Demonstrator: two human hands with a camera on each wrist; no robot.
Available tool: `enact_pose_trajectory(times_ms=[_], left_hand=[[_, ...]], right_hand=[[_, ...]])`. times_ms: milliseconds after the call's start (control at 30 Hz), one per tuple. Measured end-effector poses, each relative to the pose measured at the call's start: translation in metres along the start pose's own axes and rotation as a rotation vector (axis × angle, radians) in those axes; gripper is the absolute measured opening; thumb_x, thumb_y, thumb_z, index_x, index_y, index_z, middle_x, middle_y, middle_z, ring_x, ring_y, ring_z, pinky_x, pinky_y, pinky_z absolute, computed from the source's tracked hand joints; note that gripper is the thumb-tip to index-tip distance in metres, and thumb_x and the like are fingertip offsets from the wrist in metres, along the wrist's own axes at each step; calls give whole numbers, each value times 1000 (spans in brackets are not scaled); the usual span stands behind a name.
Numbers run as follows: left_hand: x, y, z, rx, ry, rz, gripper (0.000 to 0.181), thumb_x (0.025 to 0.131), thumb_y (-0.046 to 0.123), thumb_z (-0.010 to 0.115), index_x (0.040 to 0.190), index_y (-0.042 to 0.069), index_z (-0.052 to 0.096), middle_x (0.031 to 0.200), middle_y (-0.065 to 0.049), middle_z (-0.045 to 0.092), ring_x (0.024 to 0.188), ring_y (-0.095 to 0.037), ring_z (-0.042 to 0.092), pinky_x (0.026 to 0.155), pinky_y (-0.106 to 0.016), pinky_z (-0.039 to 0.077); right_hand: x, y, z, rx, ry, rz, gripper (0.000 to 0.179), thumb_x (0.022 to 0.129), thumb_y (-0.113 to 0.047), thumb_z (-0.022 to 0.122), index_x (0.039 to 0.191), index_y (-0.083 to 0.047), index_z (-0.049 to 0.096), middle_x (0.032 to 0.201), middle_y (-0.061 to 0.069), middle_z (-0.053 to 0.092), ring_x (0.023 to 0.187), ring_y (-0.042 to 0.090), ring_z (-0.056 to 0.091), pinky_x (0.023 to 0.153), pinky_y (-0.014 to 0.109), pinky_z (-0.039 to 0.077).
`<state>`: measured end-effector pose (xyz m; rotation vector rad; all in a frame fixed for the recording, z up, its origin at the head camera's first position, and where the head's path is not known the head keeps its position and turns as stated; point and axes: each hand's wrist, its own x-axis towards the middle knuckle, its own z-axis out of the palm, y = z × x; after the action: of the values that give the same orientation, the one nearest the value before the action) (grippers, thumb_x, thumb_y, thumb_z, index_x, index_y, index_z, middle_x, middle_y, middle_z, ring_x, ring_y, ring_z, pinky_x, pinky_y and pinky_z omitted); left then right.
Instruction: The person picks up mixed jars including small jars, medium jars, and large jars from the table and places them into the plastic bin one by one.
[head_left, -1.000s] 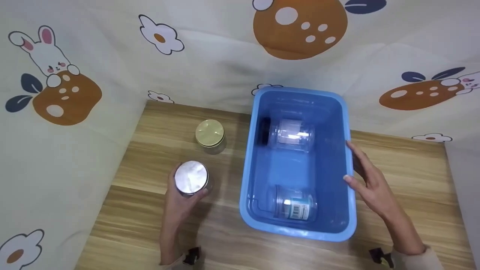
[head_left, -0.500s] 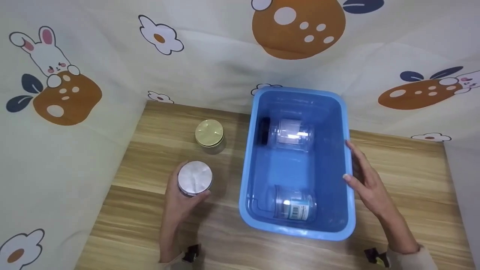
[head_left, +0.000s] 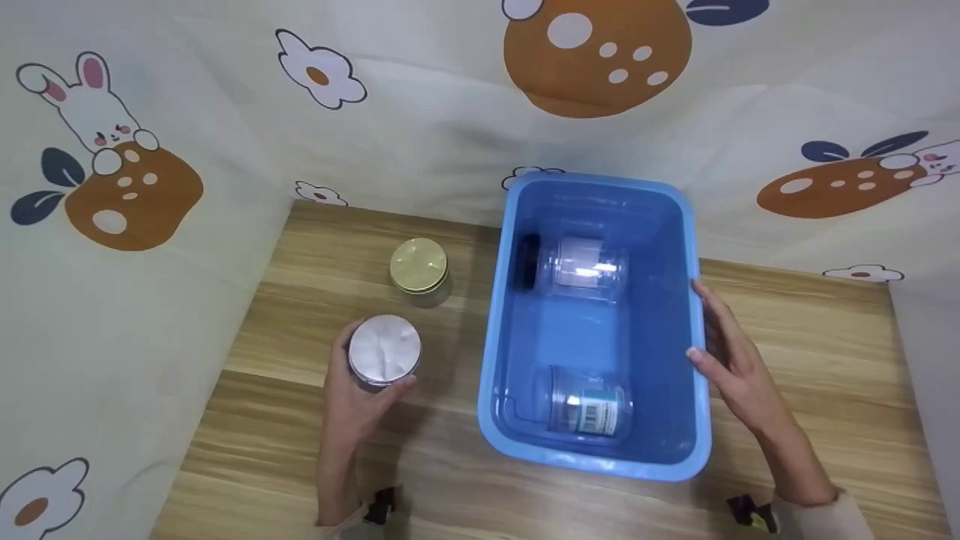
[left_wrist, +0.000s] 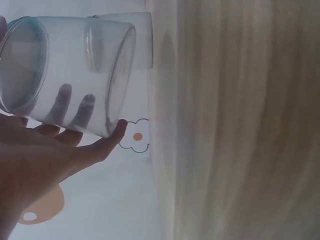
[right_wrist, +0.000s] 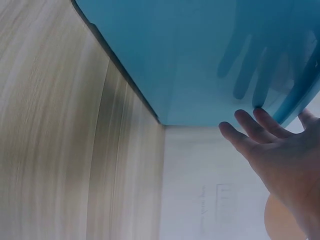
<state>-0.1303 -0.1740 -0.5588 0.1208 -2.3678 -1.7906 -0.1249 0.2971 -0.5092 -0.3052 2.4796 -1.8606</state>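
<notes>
My left hand (head_left: 356, 401) grips a clear jar (left_wrist: 75, 65) with a wrinkled silver top (head_left: 385, 347), holding it upright. In the left wrist view the jar's base is raised above the table, and the fingers show through its wall. Behind it stands a second clear jar with a gold top (head_left: 418, 265). My right hand (head_left: 739, 367) holds the right rim of a blue plastic tub (head_left: 495, 315), thumb over the rim and fingers along the outer wall. Inside the tub lie two clear jars on their sides: a dark-ended jar (head_left: 585, 266) at the back and a labelled jar (head_left: 592, 409) in front.
The wood-grain table (head_left: 285, 442) meets a cream cloth wall (head_left: 420, 127) printed with rabbits, flowers and orange fruit. Cloth also closes in the left and right sides. The tub's back end stands close to the rear wall.
The silver-topped jar in my left hand has shifted slightly, first right and then back left and up in the head view. My right hand stays on the tub's rim.
</notes>
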Motion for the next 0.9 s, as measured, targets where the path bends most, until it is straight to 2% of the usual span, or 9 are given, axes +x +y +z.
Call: enact_pose_trajectory(times_ms=[200, 300, 433, 533, 733, 900], left_hand=[[0, 10, 1, 30, 31, 53, 98, 57, 11, 97, 142, 14, 48, 136, -6, 57, 122, -21, 52, 101, -38, 39], [-2, 30, 2, 35, 23, 97, 96, 57, 8, 96, 141, 7, 50, 137, -13, 57, 123, -26, 52, 103, -40, 39], [-4, 55, 4, 50, 7, 122, 91, 56, 5, 93, 137, -1, 52, 135, -23, 57, 120, -32, 53, 100, -43, 40], [-3, 55, 3, 40, -2, 125, 90, 55, 5, 92, 136, -1, 53, 133, -24, 57, 117, -33, 54, 97, -47, 42], [-3, 56, 3, 22, -14, 154, 90, 55, 5, 91, 136, -3, 53, 131, -24, 58, 115, -31, 55, 96, -45, 43], [-3, 60, 3, 20, -24, 163, 89, 55, 7, 89, 135, -3, 53, 130, -23, 60, 114, -30, 56, 94, -43, 46]], right_hand=[[0, 2, 1, 14, 9, -16, 74, 95, 5, 51, 159, -17, 22, 163, 9, 24, 142, 22, 36, 105, 19, 39], [0, 2, 1, 0, 10, -7, 75, 95, 5, 51, 160, -19, 22, 163, 8, 24, 142, 22, 37, 104, 19, 39], [0, 2, 1, -11, 11, 4, 75, 95, 4, 51, 160, -20, 22, 163, 7, 24, 142, 23, 36, 105, 20, 39], [0, 1, 2, 6, 13, -4, 75, 94, 4, 51, 159, -19, 23, 163, 7, 24, 142, 23, 36, 104, 20, 39], [0, 0, 3, 79, 4, -44, 74, 94, 6, 49, 159, -14, 23, 162, 13, 24, 141, 23, 37, 104, 19, 40], [0, 1, 4, 87, 9, -43, 73, 94, 7, 49, 159, -15, 23, 162, 11, 24, 141, 22, 36, 104, 18, 39]])
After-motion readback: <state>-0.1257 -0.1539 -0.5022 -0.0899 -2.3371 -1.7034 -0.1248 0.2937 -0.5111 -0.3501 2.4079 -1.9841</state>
